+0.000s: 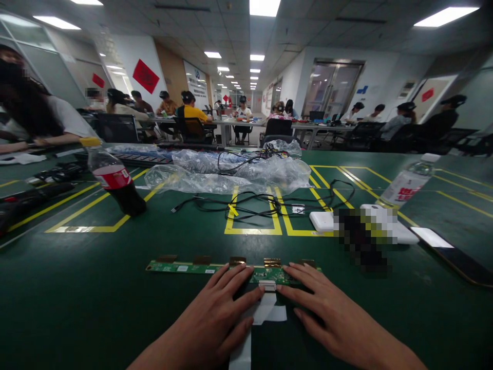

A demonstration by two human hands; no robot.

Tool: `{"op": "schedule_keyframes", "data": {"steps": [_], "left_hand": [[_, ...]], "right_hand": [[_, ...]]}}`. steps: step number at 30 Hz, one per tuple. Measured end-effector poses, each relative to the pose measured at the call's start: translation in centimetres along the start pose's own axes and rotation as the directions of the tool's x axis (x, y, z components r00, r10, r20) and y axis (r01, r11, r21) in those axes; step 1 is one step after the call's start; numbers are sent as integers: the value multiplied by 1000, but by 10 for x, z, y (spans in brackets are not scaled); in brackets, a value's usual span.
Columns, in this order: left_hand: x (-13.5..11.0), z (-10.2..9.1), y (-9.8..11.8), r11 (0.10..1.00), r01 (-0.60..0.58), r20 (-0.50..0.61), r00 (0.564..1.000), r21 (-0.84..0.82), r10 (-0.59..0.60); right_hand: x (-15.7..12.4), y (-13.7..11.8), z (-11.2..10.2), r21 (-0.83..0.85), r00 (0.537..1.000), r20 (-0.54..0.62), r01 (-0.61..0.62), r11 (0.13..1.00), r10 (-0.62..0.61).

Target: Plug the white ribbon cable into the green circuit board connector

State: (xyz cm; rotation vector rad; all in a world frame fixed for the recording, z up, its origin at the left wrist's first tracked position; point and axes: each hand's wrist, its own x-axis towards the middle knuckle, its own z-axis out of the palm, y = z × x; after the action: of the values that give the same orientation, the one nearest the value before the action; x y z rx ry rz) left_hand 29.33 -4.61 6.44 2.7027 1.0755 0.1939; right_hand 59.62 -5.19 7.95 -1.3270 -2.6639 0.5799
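Note:
A long, narrow green circuit board [192, 268] lies crosswise on the green table [84, 288], with several brown-gold flex tabs along its far edge. At a connector [267, 283] on its near edge sits the end of a white flat ribbon cable [265, 307], which runs back toward me between my hands. My left hand [219, 313] lies with spread fingers on the board, its index fingertip at the connector's left end. On the other side, my right hand [327, 308] also has its fingers spread, the index fingertip at the connector's right end. Neither hand grips anything.
A cola bottle [115, 180] stands at left, and a clear labelled bottle [408, 182] at right. Behind the board lie black cables [250, 205] and clear plastic wrap [231, 172]. A white case [321, 221] and a phone [454, 254] lie at right. People sit beyond.

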Motion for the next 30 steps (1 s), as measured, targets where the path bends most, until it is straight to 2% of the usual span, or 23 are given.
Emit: {"op": "schedule_keyframes", "data": {"steps": [11,30], "left_hand": [[1,-8,-1,1000,-28,36,999,6,28],[1,-2,1,1000,-1,-42,999,3,1]], "right_hand": [[1,-4,0,-52,1000,8,13,999,-13],[-1,-4,0,12,1000,8,11,1000,-11]]}}
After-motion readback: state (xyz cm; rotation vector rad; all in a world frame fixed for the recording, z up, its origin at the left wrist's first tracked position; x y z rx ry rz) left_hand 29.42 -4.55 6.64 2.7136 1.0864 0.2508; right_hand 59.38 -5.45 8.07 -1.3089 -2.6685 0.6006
